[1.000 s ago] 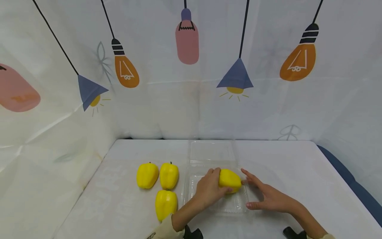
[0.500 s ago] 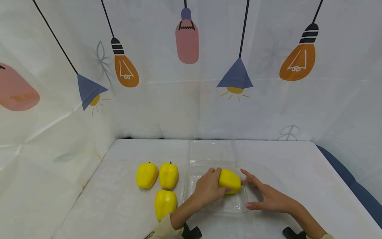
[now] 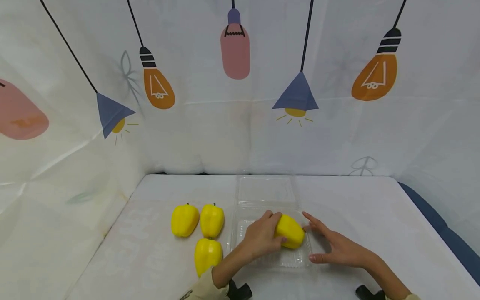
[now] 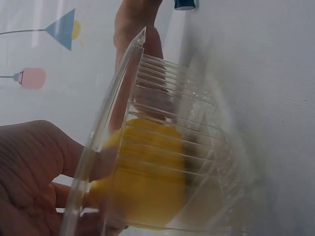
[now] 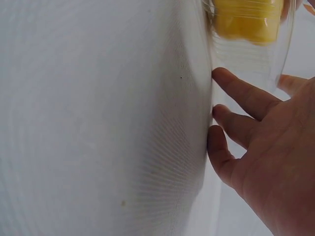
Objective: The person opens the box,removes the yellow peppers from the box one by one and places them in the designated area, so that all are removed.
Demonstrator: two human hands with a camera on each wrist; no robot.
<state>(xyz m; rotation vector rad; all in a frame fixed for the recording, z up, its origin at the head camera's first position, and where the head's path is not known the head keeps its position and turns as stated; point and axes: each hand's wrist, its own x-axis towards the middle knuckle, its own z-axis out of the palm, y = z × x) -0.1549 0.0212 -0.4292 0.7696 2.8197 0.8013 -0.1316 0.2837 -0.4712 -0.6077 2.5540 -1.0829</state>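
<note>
A yellow bell pepper [image 3: 291, 232] sits tilted inside a clear plastic hinged container [image 3: 281, 261], whose lid [image 3: 267, 189] is folded back. My left hand [image 3: 260, 236] grips the pepper from its left side, fingers over the top and thumb at the front. Through the container's ribbed wall [image 4: 172, 128], the left wrist view shows this pepper [image 4: 152, 172] partly covered by my fingers. Spread beside the container's right side is my right hand [image 3: 335, 246], holding nothing. In the right wrist view, some of its fingertips [image 5: 222, 74] rest on the white tabletop.
Left of the container, several more yellow peppers lie on the table: one at the back left [image 3: 185, 220], another beside it [image 3: 212, 220], and one nearer [image 3: 208, 255], partly behind my left sleeve [image 3: 204, 287]. A patterned white curtain [image 3: 210, 133] hangs behind the table.
The held pepper has turned a little, its right end dipping toward the front of the container. My left hand has shifted slightly with it; my right hand stays in place.
</note>
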